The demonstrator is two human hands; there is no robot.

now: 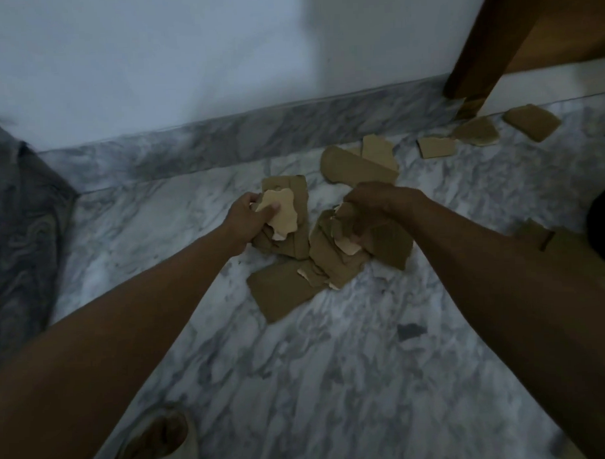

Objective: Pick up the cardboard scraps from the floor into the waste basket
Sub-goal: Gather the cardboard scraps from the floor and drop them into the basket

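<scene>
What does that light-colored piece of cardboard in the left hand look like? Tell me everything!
The pale cardboard scrap is a flat, tan piece with wavy, torn edges, lighter than the brown scraps under it. The left hand pinches it, thumb on top, fingers behind. It is held tilted over a brown piece by the pile on the marble floor.

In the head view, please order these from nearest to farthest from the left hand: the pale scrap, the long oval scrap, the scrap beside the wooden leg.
1. Pale scrap, gripped in the left hand.
2. Long oval scrap, farther right, near the wall.
3. Scrap beside the wooden leg, far right.
</scene>
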